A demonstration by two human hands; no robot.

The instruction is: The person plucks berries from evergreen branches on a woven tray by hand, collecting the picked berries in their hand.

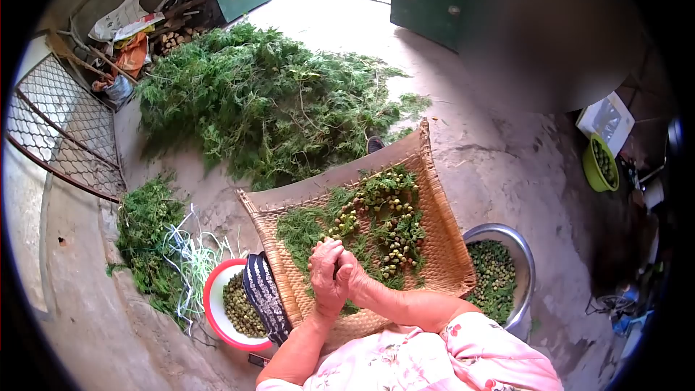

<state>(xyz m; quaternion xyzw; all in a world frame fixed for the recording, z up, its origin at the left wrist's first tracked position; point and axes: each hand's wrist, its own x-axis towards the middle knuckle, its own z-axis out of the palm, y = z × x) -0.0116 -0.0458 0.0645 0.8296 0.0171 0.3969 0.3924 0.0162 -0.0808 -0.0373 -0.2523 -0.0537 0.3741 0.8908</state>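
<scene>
My left hand and my right hand are pressed together over a woven basket tray on my lap. The fingers of both are closed, and whatever may lie between them is hidden. Just beyond my fingertips, green leafy sprigs and clusters of round greenish-brown cones or fruits lie in the tray. A dark patterned cloth hangs at the tray's left side.
Left of me stands a red-rimmed white basin of picked round pieces; on the right, a metal basin with more and some greenery. Cut branches heap ahead. White strips lie left. A green bowl stands far right.
</scene>
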